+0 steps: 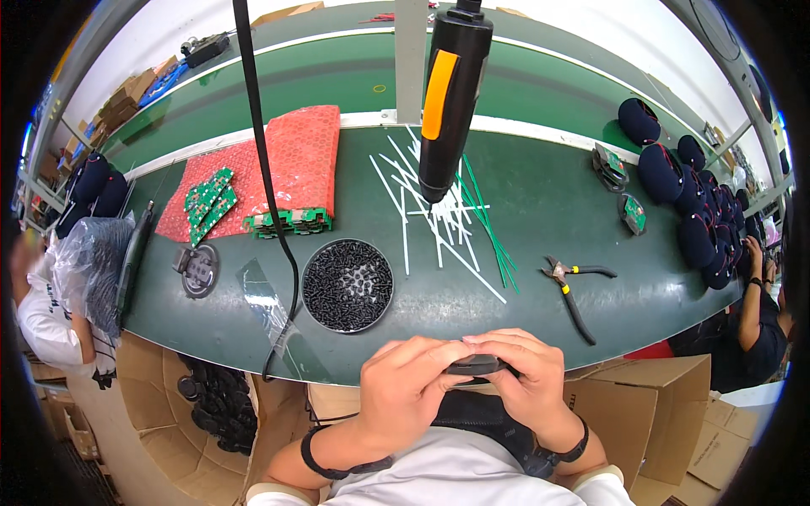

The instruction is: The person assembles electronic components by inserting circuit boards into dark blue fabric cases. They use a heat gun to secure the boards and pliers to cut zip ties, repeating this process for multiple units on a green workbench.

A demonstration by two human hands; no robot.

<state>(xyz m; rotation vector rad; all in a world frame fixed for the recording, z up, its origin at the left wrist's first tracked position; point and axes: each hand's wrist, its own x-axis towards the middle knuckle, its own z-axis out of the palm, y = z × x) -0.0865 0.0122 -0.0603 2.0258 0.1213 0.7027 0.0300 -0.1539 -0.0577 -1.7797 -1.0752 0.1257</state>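
Observation:
Both my hands meet at the table's near edge around a dark, rounded, flat part [474, 365], which looks like a plastic housing piece. My left hand [403, 384] grips its left side, fingers bent over the top and thumb below. From the other side my right hand [530, 375] closes on it in the same way. My fingers hide much of the part. Above and beyond them hangs a black electric screwdriver [453, 101] with an orange lever, tip down. A round dish [389, 314] of small black screws stands ahead of my left hand.
White strips [439, 221] and green strips [488, 215] lie mid-table. Cutting pliers [567, 291] rest at right. Green circuit boards [211, 198] lie on pink bubble wrap [304, 152]. A black cable [261, 143] hangs down. Cardboard boxes [152, 396] flank me; co-workers sit at both sides.

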